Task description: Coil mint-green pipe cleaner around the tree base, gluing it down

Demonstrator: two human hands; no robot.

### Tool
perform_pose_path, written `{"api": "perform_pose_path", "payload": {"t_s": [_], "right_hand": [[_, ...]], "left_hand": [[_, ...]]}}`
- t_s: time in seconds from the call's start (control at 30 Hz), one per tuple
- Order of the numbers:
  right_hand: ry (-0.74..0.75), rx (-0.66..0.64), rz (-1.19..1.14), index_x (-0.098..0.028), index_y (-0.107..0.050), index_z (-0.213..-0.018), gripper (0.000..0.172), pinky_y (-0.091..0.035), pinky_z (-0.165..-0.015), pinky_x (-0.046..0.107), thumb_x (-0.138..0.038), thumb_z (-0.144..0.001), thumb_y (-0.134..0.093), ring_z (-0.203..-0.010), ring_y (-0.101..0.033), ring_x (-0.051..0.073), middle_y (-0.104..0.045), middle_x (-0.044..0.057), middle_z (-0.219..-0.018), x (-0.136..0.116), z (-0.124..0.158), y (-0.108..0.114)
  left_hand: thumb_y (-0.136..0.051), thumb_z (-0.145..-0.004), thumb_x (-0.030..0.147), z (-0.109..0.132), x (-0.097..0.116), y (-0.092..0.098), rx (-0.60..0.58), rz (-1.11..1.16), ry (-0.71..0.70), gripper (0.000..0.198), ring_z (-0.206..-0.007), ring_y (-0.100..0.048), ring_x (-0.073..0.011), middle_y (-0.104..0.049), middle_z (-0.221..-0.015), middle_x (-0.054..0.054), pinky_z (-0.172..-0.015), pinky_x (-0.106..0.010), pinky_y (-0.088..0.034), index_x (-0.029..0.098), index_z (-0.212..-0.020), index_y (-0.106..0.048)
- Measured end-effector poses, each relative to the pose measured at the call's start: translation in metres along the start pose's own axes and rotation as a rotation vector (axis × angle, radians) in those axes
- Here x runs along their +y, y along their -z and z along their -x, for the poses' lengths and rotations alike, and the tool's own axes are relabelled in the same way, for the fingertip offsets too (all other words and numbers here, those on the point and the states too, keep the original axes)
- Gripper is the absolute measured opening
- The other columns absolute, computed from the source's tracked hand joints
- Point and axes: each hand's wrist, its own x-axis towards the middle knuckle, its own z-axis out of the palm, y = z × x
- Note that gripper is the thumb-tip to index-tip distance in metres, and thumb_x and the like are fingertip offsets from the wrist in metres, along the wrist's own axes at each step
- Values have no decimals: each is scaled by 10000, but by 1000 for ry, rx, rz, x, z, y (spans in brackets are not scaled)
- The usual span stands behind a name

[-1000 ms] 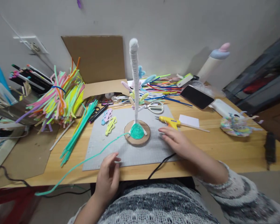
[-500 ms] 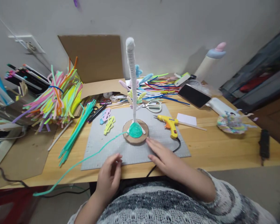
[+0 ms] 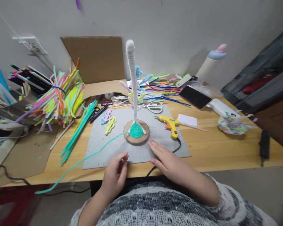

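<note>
A white fuzzy-wrapped post (image 3: 132, 75) stands upright on a round cardboard base (image 3: 145, 138) on the grey cutting mat (image 3: 118, 157). At its foot lies a flat coil of green pipe cleaner (image 3: 136, 131), whose loose strand runs left over the table's front edge. My right hand (image 3: 163, 157) rests with fingers extended just right of the base, holding nothing. Over the mat's front edge, my left hand (image 3: 115, 172) is loosely curled, thumb apart from the fingers, with nothing visible in it. A yellow glue gun (image 3: 171, 125) lies beyond my right hand.
Green pipe cleaners (image 3: 79, 133) and a large multicoloured bundle (image 3: 58, 97) lie left. Scissors (image 3: 155, 107), a phone (image 3: 195, 96) and a white card (image 3: 187, 120) lie right. Yellow zigzag pieces (image 3: 110, 125) sit on the mat. A cardboard sheet (image 3: 94, 59) leans against the wall.
My left hand has shifted slightly right, its fingers still curled. My right hand stays beside the base. The whole view has moved a little.
</note>
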Motion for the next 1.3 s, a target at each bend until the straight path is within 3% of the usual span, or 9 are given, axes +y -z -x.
{"api": "perform_pose_path", "payload": {"t_s": [0.13,0.23,0.37,0.5,0.57,0.73,0.87,1.03,1.3], "right_hand": [[-65,127,60,-93,-592,-1240,415,-430,-1001,462,-330,-974,-380,-1181,-540,287,-592,201,-1263,13,2,11],[-27,20,95,-157,-670,-859,286,-476,-800,384,-288,-960,-436,-887,-584,228,-637,109,-915,19,5,17],[125,-172,144,-187,-625,-700,220,-426,-781,363,-275,-896,-575,-849,-540,205,-606,59,-853,28,14,30],[92,-257,109,-191,-608,-709,108,-419,-742,321,-161,-790,-673,-823,-544,185,-605,34,-839,37,20,46],[51,-213,66,-192,-612,-767,87,-421,-701,300,-116,-792,-643,-788,-547,175,-613,35,-841,37,16,48],[17,29,-64,-177,-627,-924,94,-449,-791,314,-143,-836,-625,-878,-571,186,-628,70,-954,26,-10,24],[-33,65,23,-169,-639,-848,53,-448,-796,323,-136,-854,-598,-887,-572,201,-620,79,-930,17,-21,7],[-50,2,243,-157,-638,-820,146,-429,-757,326,-143,-901,-518,-854,-576,207,-625,94,-909,9,-26,6],[-99,150,39,-165,-615,-929,75,-441,-780,297,-128,-877,-575,-892,-587,188,-635,69,-971,6,-49,-9]], "left_hand": [[-481,-889,87,-8,9,-4,-133,-23,-79,267,-998,-626,-190,-656,-1059,-99,-852,-335,-537,205,-1107,-581],[-477,-890,100,-12,14,-6,-181,-39,-93,225,-976,-616,-201,-653,-1039,-107,-835,-359,-533,194,-1048,-607],[-476,-893,115,-13,14,-7,-171,-63,-84,210,-978,-615,-209,-654,-1033,-108,-837,-371,-529,193,-1024,-620],[-484,-889,105,-9,10,-8,-155,-75,-72,210,-995,-608,-205,-650,-1037,-98,-859,-364,-521,198,-1022,-616],[-484,-889,100,-8,8,-8,-148,-82,-70,211,-996,-604,-202,-647,-1038,-97,-862,-362,-518,198,-1023,-614],[-481,-893,102,-7,10,-10,-155,-111,-103,193,-974,-601,-202,-646,-1018,-97,-844,-363,-514,189,-1010,-608],[-485,-891,99,-8,11,-10,-157,-126,-112,186,-964,-601,-201,-646,-1009,-92,-840,-356,-511,189,-1004,-601],[-487,-891,100,-8,9,-11,-166,-149,-132,184,-957,-602,-203,-643,-1005,-91,-831,-348,-505,192,-1008,-596],[-500,-892,93,-5,9,-11,-146,-159,-164,174,-951,-592,-195,-641,-1000,-86,-825,-335,-493,184,-1010,-590]]}}
